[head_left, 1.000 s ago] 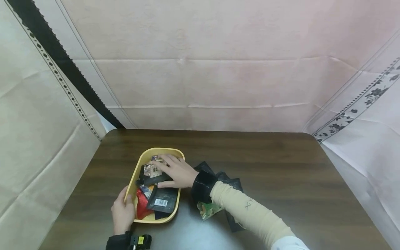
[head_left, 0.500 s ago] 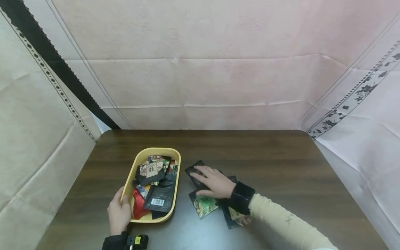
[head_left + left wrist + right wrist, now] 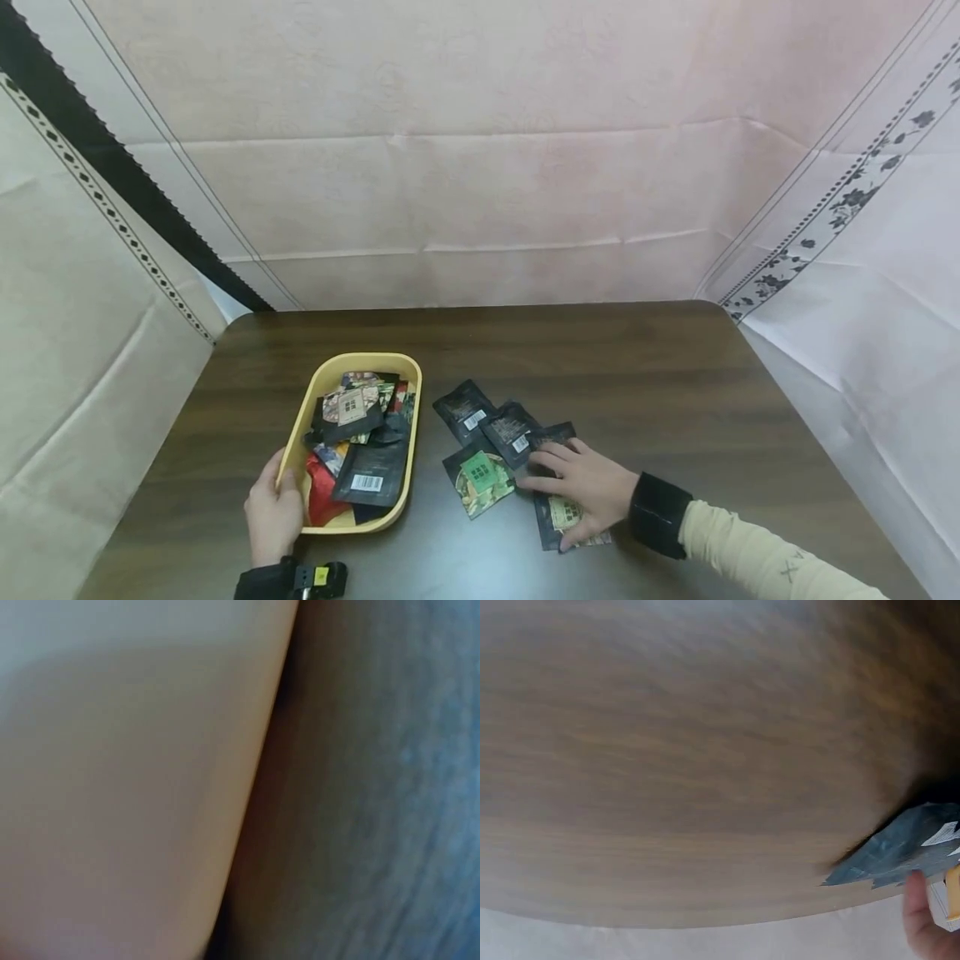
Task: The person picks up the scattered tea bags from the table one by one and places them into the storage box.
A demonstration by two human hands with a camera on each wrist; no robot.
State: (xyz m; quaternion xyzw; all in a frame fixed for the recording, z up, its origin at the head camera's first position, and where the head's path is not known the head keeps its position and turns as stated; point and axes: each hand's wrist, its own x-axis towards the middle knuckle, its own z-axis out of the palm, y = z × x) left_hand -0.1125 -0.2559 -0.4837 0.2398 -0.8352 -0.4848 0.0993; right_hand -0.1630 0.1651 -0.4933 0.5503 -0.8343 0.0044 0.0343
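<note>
On the left of the table stands a yellow plastic tray (image 3: pixel 414 433), filled with black, red and patterned packets. My left hand (image 3: pixel 273 515) holds its near left side, thumb over the rim. My right hand (image 3: pixel 588 490) lies over two black packets at the right of a loose group, fingers spread and touching them. One of these, a patterned packet (image 3: pixel 564 512), shows partly below the fingers. Beside them lie a green-labelled packet (image 3: pixel 480 475) and two black packets with barcodes, one of them the far packet (image 3: pixel 465 408). The left wrist view is too blurred to read.
The brown wooden table (image 3: pixel 600 358) has a pale cloth (image 3: pixel 480 192) hanging behind it and at both sides. Inside the tray, a black packet (image 3: pixel 371 471) with a barcode lies over a red packet (image 3: pixel 322 492).
My right hand has moved from the tray's contents rightward to the loose packets, uncovering those in the tray. The left hand keeps hold of the tray. The whole view has shifted slightly.
</note>
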